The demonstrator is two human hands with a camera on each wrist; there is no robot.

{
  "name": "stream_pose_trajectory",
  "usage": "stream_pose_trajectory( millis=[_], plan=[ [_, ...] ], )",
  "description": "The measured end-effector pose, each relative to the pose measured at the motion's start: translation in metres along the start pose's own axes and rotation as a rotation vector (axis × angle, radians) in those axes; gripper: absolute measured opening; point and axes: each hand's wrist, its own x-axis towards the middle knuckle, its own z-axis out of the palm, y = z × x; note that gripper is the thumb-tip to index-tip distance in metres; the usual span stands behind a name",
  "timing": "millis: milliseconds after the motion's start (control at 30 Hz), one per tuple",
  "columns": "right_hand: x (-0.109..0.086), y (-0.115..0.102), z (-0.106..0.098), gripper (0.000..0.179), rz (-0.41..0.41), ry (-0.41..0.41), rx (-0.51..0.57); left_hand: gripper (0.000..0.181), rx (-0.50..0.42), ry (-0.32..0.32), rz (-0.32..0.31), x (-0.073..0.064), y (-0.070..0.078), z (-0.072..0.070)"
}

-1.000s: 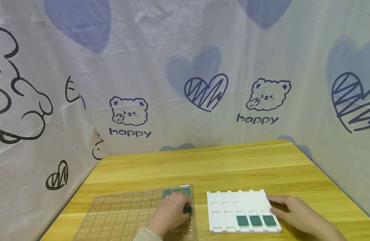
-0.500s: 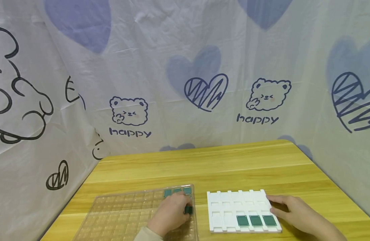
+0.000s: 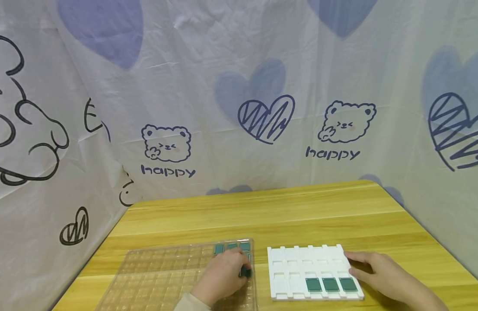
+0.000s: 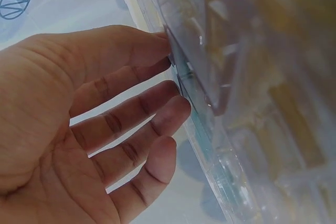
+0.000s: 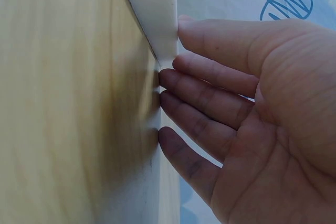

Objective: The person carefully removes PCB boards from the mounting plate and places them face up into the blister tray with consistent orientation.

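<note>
In the head view, my left hand (image 3: 223, 274) is over the right part of a clear plastic tray (image 3: 161, 270) with many pockets. Its thumb and forefinger pinch a dark green square chip (image 3: 245, 271) at the tray's right side; in the left wrist view the fingertips hide most of this chip (image 4: 177, 53). Several more green chips (image 3: 219, 249) lie in the tray's far right corner, partly covered by the hand. My right hand (image 3: 387, 274) touches the right edge of a white slotted holder (image 3: 295, 265) with straight fingers. Three green chips (image 3: 330, 284) lie in the holder's near row.
Both trays lie on a yellow wood-grain table (image 3: 278, 216), with a narrow gap between them. A white curtain (image 3: 208, 108) printed with hearts and bears hangs behind the table and along both sides.
The clear tray has slid slightly to the right, and my left hand has shifted the same way with it. The white holder and my right hand have stayed in place.
</note>
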Motion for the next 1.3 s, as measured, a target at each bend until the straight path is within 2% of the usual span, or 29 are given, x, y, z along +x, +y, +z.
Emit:
stream_pose_trajectory(
  millis=[400, 867, 1133, 1300],
  plan=[
    [0.0, 0.001, 0.0, 0.051, -0.007, 0.0, 0.003, 0.019, -0.002, 0.021, 0.021, -0.001, 0.0, 0.001],
    [-0.001, -0.001, -0.002, 0.05, -0.006, 0.008, 0.0, 0.019, -0.006, -0.019, 0.04, 0.004, 0.002, -0.007],
    [-0.001, 0.0, -0.001, 0.051, -0.008, -0.001, 0.015, 0.014, 0.022, 0.003, 0.081, 0.009, 0.012, -0.011],
    [0.0, 0.0, -0.001, 0.051, 0.001, -0.011, 0.022, 0.019, 0.049, 0.018, 0.103, 0.013, 0.021, -0.014]
  ],
)
